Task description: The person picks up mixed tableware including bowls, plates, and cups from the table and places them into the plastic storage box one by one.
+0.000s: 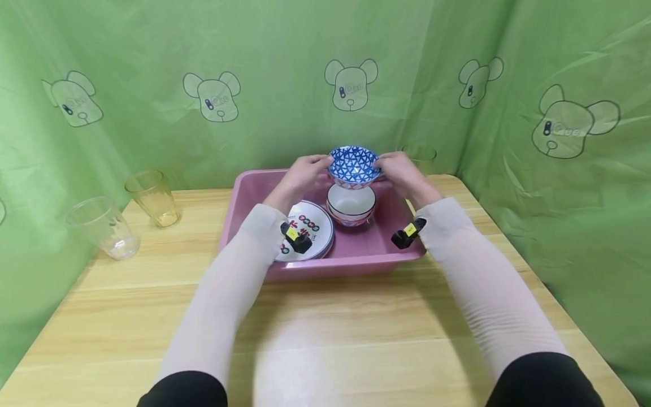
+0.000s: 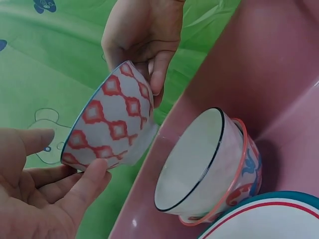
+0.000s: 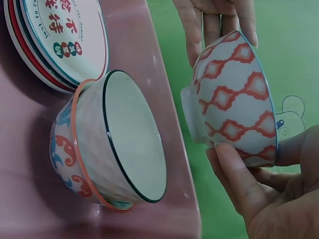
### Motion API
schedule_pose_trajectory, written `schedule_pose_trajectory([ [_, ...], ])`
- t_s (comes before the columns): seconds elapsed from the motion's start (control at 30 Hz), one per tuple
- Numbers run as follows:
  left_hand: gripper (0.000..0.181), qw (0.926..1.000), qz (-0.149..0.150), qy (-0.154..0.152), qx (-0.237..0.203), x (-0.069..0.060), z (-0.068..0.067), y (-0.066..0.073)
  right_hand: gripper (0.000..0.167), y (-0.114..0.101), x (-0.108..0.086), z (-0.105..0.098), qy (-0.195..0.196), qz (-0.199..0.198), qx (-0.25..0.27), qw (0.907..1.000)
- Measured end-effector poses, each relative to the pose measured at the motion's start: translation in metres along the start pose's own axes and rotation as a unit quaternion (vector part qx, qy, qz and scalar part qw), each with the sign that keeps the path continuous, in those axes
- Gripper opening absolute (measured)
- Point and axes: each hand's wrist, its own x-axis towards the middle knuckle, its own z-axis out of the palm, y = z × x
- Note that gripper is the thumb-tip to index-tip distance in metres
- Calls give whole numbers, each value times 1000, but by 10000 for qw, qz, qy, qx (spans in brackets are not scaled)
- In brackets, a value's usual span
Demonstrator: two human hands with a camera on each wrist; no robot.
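A bowl [image 1: 354, 163], blue and white inside and patterned with red diamonds outside, is held up between both hands over the back of a pink basin [image 1: 366, 262]. My left hand [image 1: 307, 174] pinches its left rim, and my right hand [image 1: 403, 172] pinches the opposite side. In the left wrist view, the bowl's outer wall [image 2: 112, 117] faces the camera. Beneath it, a white bowl with a dark rim [image 3: 137, 137] sits nested in an orange-rimmed bowl [image 3: 67, 149] inside the basin. Beside these bowls lies a stack of white plates [image 1: 317, 229], partly hidden by my left wrist.
On the table's left stand a yellow glass [image 1: 155, 200] and a clear glass [image 1: 107, 229]. Another greenish glass [image 1: 419, 155] shows behind my right hand. Green curtain [image 1: 285, 85] hangs around the back and sides of the wooden table [image 1: 325, 333].
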Motion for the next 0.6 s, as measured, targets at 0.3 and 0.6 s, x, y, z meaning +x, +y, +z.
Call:
schedule_pose_trajectory([
  [0.3,54,9999,-58,146,72,6,2,-11,37,12,11,7,225,168,-153,9995],
  [0.6,53,9989,-230,288,281,14,4,-22,41,19,11,14,497,10,-628,9968],
])
